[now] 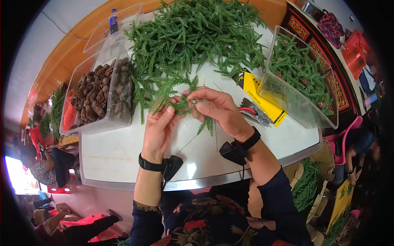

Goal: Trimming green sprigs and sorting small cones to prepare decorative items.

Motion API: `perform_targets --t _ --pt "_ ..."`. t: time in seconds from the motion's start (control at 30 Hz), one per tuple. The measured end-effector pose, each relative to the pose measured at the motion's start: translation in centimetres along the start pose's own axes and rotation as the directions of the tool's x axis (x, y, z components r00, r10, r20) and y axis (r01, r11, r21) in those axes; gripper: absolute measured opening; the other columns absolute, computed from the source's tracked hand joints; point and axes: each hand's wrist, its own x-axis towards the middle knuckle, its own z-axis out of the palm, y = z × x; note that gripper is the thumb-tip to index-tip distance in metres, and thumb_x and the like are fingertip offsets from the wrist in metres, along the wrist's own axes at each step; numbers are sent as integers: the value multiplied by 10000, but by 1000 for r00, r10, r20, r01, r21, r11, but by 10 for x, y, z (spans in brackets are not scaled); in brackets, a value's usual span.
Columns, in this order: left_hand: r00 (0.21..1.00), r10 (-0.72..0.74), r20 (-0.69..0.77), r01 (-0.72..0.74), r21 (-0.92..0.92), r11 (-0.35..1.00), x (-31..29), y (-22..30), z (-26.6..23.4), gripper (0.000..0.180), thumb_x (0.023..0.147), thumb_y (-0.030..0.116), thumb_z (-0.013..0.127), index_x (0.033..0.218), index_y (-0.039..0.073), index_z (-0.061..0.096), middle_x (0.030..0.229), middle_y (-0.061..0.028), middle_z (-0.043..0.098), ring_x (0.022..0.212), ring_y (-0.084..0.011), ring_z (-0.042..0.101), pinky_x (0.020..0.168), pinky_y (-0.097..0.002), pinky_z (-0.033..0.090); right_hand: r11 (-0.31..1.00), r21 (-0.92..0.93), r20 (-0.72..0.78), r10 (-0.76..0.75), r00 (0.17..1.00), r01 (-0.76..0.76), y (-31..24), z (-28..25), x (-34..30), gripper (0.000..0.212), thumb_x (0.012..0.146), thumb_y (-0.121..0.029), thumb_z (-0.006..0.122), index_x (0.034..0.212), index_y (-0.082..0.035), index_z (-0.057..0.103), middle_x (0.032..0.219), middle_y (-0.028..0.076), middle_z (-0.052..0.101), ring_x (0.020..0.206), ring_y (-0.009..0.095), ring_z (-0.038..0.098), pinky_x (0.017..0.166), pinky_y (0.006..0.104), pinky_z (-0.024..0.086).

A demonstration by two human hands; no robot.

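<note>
My left hand [159, 130] pinches green fir-like sprigs [177, 102] from the left. My right hand [219, 110] holds a small brown pine cone [194, 102] against those sprigs, fingers closed around it. Thin wires [215, 139] hang down from the bundle over the white table [115, 151]. Both wrists wear black bands with small black devices. A large heap of green sprigs [197, 37] lies just beyond my hands.
A clear bin of brown pine cones [100, 92] stands at the left. Another clear bin [301, 78] with sprigs and cones sits at the right. A yellow and black packet [258, 92] and a wire bundle [254, 112] lie near it. People sit at lower left and at right.
</note>
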Motion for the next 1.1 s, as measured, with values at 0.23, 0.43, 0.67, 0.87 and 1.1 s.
perform_targets --t 0.23,0.43,0.67,0.87,1.1 --pt "918 386 -88 -332 357 873 -6 25 20 371 868 42 560 1236 34 523 1256 -138 499 1143 -225 489 978 -338 368 972 -201 99 -102 990 120 -1 -9 0 223 891 -72 579 1095 14 593 1066 51 529 947 123 545 829 239 450" --pt "923 384 -6 -273 693 667 -5 21 5 303 848 50 620 1148 21 594 1110 -76 566 925 -123 540 811 -239 419 865 -469 267 -57 962 181 -10 -11 1 207 878 -41 582 1076 18 600 1096 61 511 1017 135 535 890 247 435" --pt "955 234 -181 -60 657 751 -9 18 4 212 823 68 684 1023 15 638 821 17 610 665 -20 488 566 -166 376 949 -298 35 -93 995 99 -4 -5 1 198 873 -49 582 1061 7 604 1269 101 476 964 102 537 852 236 441" --pt "937 237 -256 -21 636 772 -7 18 9 144 826 81 684 950 28 636 759 47 591 631 -10 464 533 -165 348 961 -209 51 -172 984 179 -6 -5 -1 214 889 -54 559 1091 9 587 1370 132 413 931 83 545 806 229 450" --pt "966 143 -216 18 607 794 -10 13 10 143 834 84 673 958 32 624 748 45 589 630 -18 478 531 -166 356 961 -237 92 -124 988 143 3 8 -2 235 906 -83 548 1121 9 573 1328 131 462 895 88 561 735 233 465"
